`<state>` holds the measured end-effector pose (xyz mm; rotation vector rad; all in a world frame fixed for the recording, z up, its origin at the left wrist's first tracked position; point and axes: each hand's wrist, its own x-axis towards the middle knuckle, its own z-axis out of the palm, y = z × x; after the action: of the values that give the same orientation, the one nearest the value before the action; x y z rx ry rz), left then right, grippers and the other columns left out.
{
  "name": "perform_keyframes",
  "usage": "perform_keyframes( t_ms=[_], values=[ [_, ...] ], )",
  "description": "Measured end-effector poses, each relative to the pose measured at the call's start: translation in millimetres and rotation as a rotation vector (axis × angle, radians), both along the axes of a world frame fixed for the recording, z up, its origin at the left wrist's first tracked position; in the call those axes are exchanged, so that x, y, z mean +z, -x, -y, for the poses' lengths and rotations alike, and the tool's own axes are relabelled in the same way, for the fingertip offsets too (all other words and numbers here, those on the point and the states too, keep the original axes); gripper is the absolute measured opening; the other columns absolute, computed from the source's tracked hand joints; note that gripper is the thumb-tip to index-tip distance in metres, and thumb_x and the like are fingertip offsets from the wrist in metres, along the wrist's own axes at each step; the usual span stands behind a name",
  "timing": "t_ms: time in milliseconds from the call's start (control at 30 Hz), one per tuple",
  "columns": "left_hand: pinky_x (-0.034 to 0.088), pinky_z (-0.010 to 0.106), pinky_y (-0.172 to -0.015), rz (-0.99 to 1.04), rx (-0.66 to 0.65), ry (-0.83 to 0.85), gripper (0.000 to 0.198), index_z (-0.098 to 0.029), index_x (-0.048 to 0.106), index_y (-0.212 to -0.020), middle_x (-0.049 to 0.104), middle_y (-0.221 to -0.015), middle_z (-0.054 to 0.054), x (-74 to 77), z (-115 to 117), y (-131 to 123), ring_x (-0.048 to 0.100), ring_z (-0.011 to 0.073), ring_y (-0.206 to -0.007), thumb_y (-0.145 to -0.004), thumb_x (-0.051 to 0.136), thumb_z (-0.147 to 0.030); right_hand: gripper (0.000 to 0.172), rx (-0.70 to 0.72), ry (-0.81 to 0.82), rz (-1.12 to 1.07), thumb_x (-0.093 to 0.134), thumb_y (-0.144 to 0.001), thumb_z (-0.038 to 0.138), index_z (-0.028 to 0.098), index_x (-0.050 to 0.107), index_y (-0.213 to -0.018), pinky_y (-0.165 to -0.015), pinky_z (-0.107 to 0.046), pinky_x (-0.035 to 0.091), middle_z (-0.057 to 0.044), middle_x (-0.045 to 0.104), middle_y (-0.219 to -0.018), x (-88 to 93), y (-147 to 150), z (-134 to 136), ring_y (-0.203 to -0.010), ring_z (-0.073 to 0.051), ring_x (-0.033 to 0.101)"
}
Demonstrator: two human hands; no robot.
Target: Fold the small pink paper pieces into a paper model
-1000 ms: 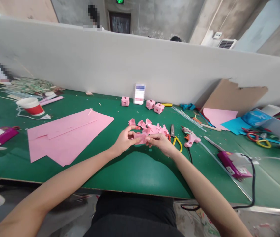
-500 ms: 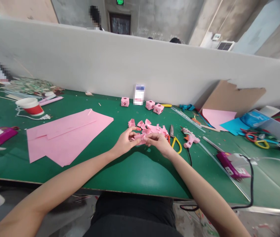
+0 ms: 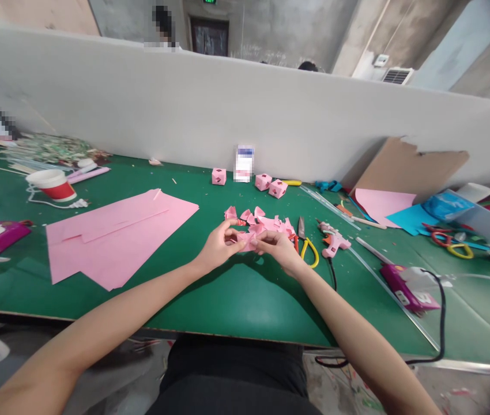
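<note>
My left hand (image 3: 218, 247) and my right hand (image 3: 278, 251) meet over the green table (image 3: 236, 294), both pinching a small folded pink paper piece (image 3: 247, 240) between thumb and fingers. Just behind them lies a heap of several cut pink paper pieces (image 3: 266, 223). Three finished pink paper cubes (image 3: 219, 176) (image 3: 263, 182) (image 3: 278, 189) stand farther back near the white partition. A large pink paper sheet (image 3: 115, 236) lies flat to the left of my left hand.
Yellow-handled scissors (image 3: 308, 245) and a pink glue gun (image 3: 331, 240) lie right of my right hand; a purple glue gun (image 3: 407, 285) with a black cord sits farther right. A red-and-white cup (image 3: 52, 184) stands at the far left. Cardboard (image 3: 404, 167) leans on the partition.
Both hands stay closed on the small pink piece, with only slight finger shifts. The view has barely moved.
</note>
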<state>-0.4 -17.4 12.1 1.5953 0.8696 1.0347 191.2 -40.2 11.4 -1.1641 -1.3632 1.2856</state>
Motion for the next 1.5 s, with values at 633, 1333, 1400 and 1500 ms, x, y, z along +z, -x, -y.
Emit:
perform_keyframes(
  t_ms=[633, 1333, 1400, 1500],
  values=[
    [0.05, 0.026, -0.063, 0.012, 0.005, 0.027, 0.043, -0.016, 0.058, -0.108, 0.066, -0.075, 0.001, -3.7, -4.8, 0.7, 0.064, 0.015, -0.067, -0.071, 0.075, -0.032, 0.037, -0.011, 0.019, -0.001, 0.084, -0.061, 0.048, 0.017, 0.063, -0.067, -0.063, -0.027, 0.05, 0.0, 0.063, -0.069, -5.0, -1.8, -2.6, -0.066, -0.013, 0.059],
    [0.048, 0.025, -0.062, 0.051, -0.068, 0.14, 0.044, -0.016, 0.054, -0.107, 0.062, -0.071, -0.002, 0.9, -0.8, -1.8, 0.059, 0.0121, -0.064, -0.068, 0.073, -0.024, 0.035, 0.019, -0.054, 0.011, 0.078, -0.068, 0.05, 0.019, 0.063, -0.064, -0.065, -0.03, 0.046, 0.0, 0.061, -0.064, -4.6, -2.5, -0.9, -0.062, -0.014, 0.057],
    [0.048, 0.025, -0.062, 0.052, -0.074, 0.132, 0.044, -0.016, 0.054, -0.106, 0.06, -0.069, -0.003, -0.2, -1.7, -1.7, 0.058, 0.0115, -0.062, -0.068, 0.073, -0.023, 0.037, 0.015, -0.087, 0.058, 0.076, -0.07, 0.053, 0.019, 0.062, -0.064, -0.063, -0.03, 0.045, -0.001, 0.061, -0.064, -6.1, -2.8, -1.4, -0.061, -0.015, 0.055],
    [0.048, 0.025, -0.061, 0.055, -0.077, 0.136, 0.043, -0.016, 0.054, -0.105, 0.059, -0.067, -0.004, -2.6, -3.9, -1.4, 0.056, 0.0105, -0.059, -0.067, 0.073, -0.022, 0.039, -0.011, -0.17, 0.157, 0.072, -0.072, 0.056, 0.019, 0.062, -0.066, -0.059, -0.029, 0.044, -0.001, 0.059, -0.065, -6.8, -2.1, -1.3, -0.059, -0.014, 0.053]
  ],
)
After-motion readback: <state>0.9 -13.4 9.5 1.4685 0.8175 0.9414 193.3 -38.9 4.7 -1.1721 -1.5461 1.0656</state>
